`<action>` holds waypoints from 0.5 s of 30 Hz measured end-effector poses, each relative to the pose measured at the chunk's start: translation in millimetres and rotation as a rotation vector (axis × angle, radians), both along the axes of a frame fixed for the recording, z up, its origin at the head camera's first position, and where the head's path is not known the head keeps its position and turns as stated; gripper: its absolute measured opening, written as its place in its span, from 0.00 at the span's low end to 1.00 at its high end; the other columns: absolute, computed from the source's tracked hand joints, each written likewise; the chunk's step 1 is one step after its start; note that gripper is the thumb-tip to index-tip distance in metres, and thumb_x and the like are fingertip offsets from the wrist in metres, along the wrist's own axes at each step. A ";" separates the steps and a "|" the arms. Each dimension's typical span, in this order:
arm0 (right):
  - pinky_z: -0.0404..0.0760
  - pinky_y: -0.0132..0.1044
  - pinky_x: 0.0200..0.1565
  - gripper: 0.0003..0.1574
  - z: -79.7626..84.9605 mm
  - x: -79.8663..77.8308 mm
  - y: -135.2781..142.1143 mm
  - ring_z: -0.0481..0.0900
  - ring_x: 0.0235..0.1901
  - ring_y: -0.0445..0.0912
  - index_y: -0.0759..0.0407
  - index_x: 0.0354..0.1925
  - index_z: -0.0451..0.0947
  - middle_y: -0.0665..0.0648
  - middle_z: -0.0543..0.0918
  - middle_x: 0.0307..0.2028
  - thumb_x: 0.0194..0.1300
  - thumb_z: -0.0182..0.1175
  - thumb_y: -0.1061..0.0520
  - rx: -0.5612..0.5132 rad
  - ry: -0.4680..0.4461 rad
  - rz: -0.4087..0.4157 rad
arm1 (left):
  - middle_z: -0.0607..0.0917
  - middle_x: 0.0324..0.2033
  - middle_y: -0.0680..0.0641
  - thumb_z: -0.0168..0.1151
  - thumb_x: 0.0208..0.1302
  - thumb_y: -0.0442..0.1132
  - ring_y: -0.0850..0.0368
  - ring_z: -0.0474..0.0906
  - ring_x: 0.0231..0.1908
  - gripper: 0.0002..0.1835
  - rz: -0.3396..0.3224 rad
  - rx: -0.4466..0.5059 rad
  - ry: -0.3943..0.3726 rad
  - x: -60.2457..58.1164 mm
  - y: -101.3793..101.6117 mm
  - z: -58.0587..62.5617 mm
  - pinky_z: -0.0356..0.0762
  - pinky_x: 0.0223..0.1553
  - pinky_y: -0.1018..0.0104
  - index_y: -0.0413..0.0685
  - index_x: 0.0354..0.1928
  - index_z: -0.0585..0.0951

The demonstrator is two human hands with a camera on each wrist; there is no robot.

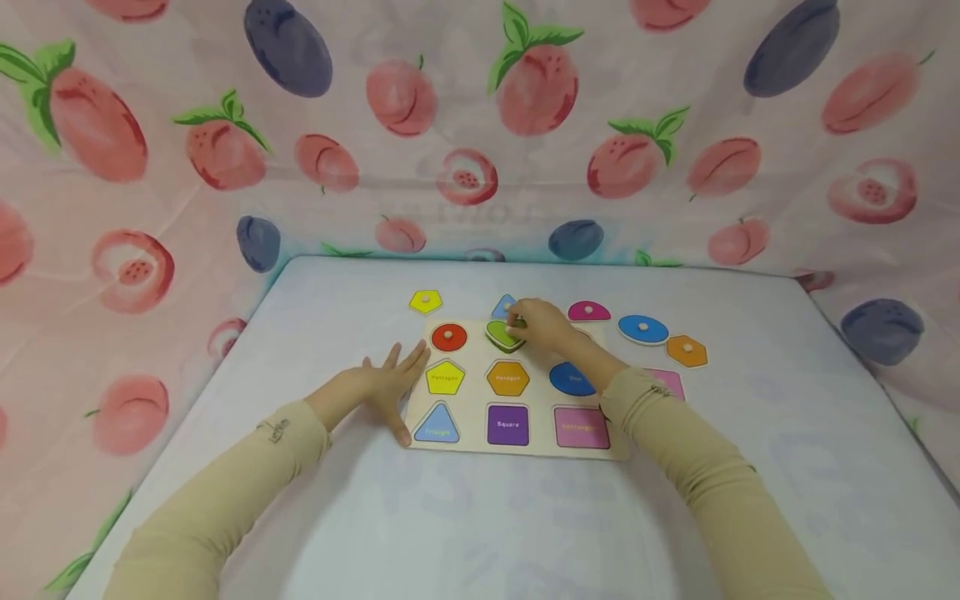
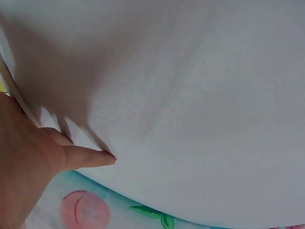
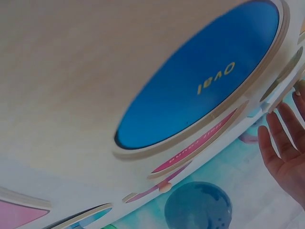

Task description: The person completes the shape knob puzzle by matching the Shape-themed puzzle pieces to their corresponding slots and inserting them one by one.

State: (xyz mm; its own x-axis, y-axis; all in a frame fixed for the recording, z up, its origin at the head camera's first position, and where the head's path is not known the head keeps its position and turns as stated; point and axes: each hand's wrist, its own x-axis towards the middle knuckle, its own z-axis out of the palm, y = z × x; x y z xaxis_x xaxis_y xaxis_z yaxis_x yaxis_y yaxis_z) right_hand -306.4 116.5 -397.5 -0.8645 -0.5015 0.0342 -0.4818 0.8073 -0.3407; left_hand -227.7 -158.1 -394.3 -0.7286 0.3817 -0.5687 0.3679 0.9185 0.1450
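Observation:
A wooden shape-puzzle board (image 1: 472,427) lies flat on the white table. My left hand (image 1: 386,390) rests along its left edge, fingers spread and thumb at the near left corner. By the knob, my right hand (image 1: 544,325) pinches a green heart puzzle piece (image 1: 498,335) over the board's far row; the piece looks slightly tilted above its recess. A red circle piece (image 1: 448,337) with a knob sits in the board to its left. The right wrist view shows the fingers at the heart's edge, beyond the blue oval recess (image 3: 205,76).
Beyond the board lie a yellow pentagon (image 1: 426,301), a light-blue triangle (image 1: 502,309) and a magenta half round (image 1: 589,312). To the right are a blue oval (image 1: 642,330), an orange hexagon (image 1: 687,352) and a pink rectangle (image 1: 672,382) partly behind my sleeve. Fruit-print cloth hangs behind.

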 end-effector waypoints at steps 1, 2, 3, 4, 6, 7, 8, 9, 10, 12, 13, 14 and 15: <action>0.77 0.43 0.49 0.09 0.0 0.3 -0.3 0.79 0.45 0.52 0.61 0.35 0.81 0.60 0.83 0.47 0.64 0.61 0.56 -0.004 0.001 0.005 | 0.25 0.73 0.47 0.76 0.32 0.63 0.34 0.24 0.72 0.77 0.001 -0.007 -0.001 0.1 0.7 0.5 0.39 0.60 0.22 0.49 0.73 0.30; 0.77 0.43 0.48 0.08 -0.4 0.5 -0.5 0.79 0.43 0.52 0.61 0.35 0.81 0.60 0.84 0.47 0.63 0.61 0.56 -0.006 0.002 0.010 | 0.25 0.73 0.47 0.76 0.32 0.63 0.34 0.24 0.72 0.77 0.003 -0.013 -0.003 0.1 1.5 1.0 0.39 0.60 0.22 0.49 0.73 0.30; 0.77 0.42 0.47 0.08 -0.9 0.7 -0.5 0.78 0.42 0.51 0.61 0.34 0.81 0.59 0.84 0.45 0.63 0.61 0.56 -0.006 0.003 0.013 | 0.25 0.73 0.47 0.76 0.32 0.63 0.34 0.24 0.71 0.77 0.005 -0.020 -0.008 0.0 2.3 1.6 0.39 0.60 0.22 0.49 0.73 0.30; 0.77 0.42 0.46 0.08 -1.6 0.9 -0.5 0.78 0.40 0.50 0.60 0.34 0.81 0.59 0.84 0.43 0.64 0.61 0.56 -0.006 0.001 0.015 | 0.24 0.73 0.47 0.76 0.32 0.64 0.34 0.23 0.71 0.77 0.007 -0.028 -0.015 -0.3 3.0 1.9 0.39 0.60 0.22 0.49 0.73 0.30; 0.77 0.41 0.44 0.08 -3.5 1.2 -0.3 0.75 0.35 0.49 0.60 0.33 0.80 0.58 0.84 0.39 0.64 0.61 0.56 -0.006 -0.005 0.014 | 0.23 0.72 0.47 0.76 0.32 0.65 0.34 0.22 0.71 0.78 0.007 -0.053 -0.027 -1.0 4.3 2.5 0.39 0.60 0.23 0.49 0.73 0.29; 0.77 0.41 0.44 0.08 -4.2 1.3 -0.1 0.75 0.34 0.48 0.60 0.33 0.80 0.58 0.84 0.38 0.64 0.61 0.56 -0.006 -0.009 0.009 | 0.23 0.72 0.47 0.76 0.32 0.65 0.34 0.22 0.71 0.78 0.004 -0.058 -0.032 -1.5 4.9 2.7 0.39 0.60 0.23 0.48 0.73 0.28; 0.77 0.42 0.44 0.08 -4.9 1.3 0.0 0.75 0.35 0.48 0.60 0.33 0.80 0.57 0.84 0.38 0.64 0.61 0.55 -0.004 -0.011 0.003 | 0.22 0.72 0.46 0.75 0.31 0.65 0.33 0.21 0.71 0.79 0.002 -0.060 -0.035 -1.8 5.5 2.8 0.39 0.60 0.23 0.48 0.73 0.28; 0.77 0.42 0.45 0.08 -5.4 1.2 0.0 0.75 0.35 0.48 0.59 0.33 0.80 0.57 0.84 0.38 0.63 0.61 0.55 0.000 -0.012 -0.002 | 0.22 0.72 0.46 0.75 0.31 0.66 0.33 0.21 0.71 0.79 -0.001 -0.065 -0.037 -2.3 5.9 2.8 0.39 0.60 0.23 0.47 0.73 0.28; 0.78 0.42 0.46 0.08 -5.6 1.1 -0.1 0.76 0.36 0.48 0.59 0.33 0.80 0.57 0.84 0.38 0.63 0.61 0.55 0.004 -0.013 -0.005 | 0.22 0.72 0.46 0.75 0.31 0.66 0.33 0.21 0.71 0.79 -0.003 -0.068 -0.039 -2.9 6.2 2.6 0.39 0.60 0.23 0.47 0.72 0.27; 0.78 0.43 0.47 0.08 -5.4 0.3 -0.7 0.77 0.38 0.50 0.59 0.33 0.80 0.58 0.84 0.38 0.63 0.62 0.55 0.003 -0.019 -0.001 | 0.21 0.72 0.46 0.75 0.30 0.66 0.33 0.21 0.70 0.80 -0.003 -0.068 -0.042 -3.5 6.3 2.8 0.39 0.60 0.23 0.47 0.72 0.27; 0.78 0.43 0.48 0.09 -5.1 -0.1 -1.0 0.78 0.38 0.50 0.60 0.32 0.80 0.58 0.84 0.38 0.63 0.62 0.55 0.003 -0.022 0.003 | 0.21 0.72 0.46 0.75 0.30 0.66 0.33 0.20 0.70 0.80 -0.002 -0.067 -0.042 -3.8 6.4 2.9 0.39 0.60 0.23 0.46 0.72 0.27; 0.78 0.44 0.49 0.09 -4.5 -0.6 -1.3 0.78 0.39 0.51 0.60 0.32 0.80 0.59 0.84 0.38 0.63 0.61 0.55 0.004 -0.020 0.009 | 0.21 0.72 0.46 0.75 0.30 0.66 0.33 0.20 0.70 0.80 -0.001 -0.071 -0.042 -4.0 6.4 3.1 0.39 0.60 0.23 0.47 0.72 0.27; 0.78 0.44 0.49 0.09 -4.3 -1.1 -1.6 0.78 0.39 0.51 0.60 0.32 0.80 0.59 0.84 0.38 0.63 0.61 0.55 0.002 -0.022 0.013 | 0.21 0.72 0.47 0.75 0.31 0.66 0.33 0.20 0.70 0.80 0.000 -0.074 -0.041 -4.1 6.5 3.4 0.39 0.60 0.23 0.47 0.72 0.26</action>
